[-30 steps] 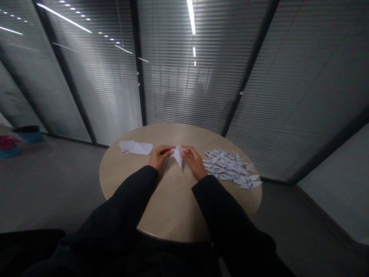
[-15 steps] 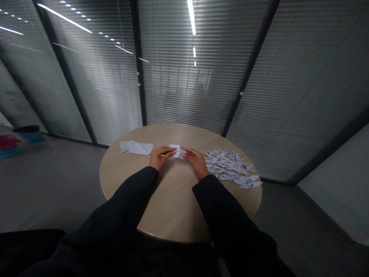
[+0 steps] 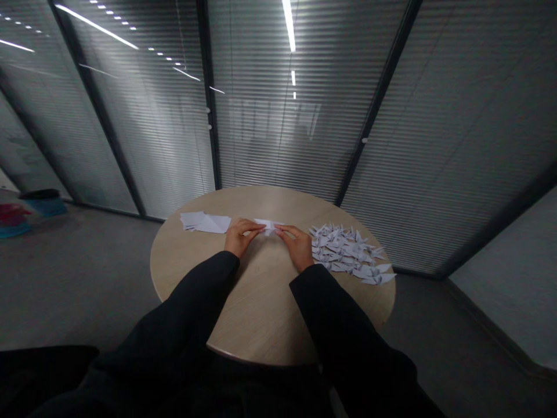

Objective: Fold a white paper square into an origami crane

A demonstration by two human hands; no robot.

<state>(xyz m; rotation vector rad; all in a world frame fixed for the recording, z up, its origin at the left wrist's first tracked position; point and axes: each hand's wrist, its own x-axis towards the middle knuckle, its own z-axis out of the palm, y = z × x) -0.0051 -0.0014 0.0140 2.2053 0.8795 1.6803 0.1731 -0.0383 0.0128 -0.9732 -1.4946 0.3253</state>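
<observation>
A small folded piece of white paper [image 3: 268, 226] lies flat on the round wooden table [image 3: 261, 313], held by its two ends. My left hand [image 3: 240, 237] pinches its left end between fingers and thumb. My right hand [image 3: 296, 247] grips the right end, and the fingers hide part of the paper. To the left of my left hand lies a stack of white paper sheets [image 3: 203, 222]. Right of my right hand, a heap of several folded paper cranes [image 3: 348, 252] spreads over the tabletop, close to my right wrist.
Glass partitions with slatted blinds [image 3: 278, 116] stand behind the table. Grey floor [image 3: 78, 278] surrounds it. Far left on the floor are a blue container [image 3: 47, 207] and a red item [image 3: 11, 213]. My black sleeves cover both forearms.
The paper has gone from a downward-pointing triangular shape to a narrow horizontal fold between my hands. My hands have spread it sideways and lowered it toward the table.
</observation>
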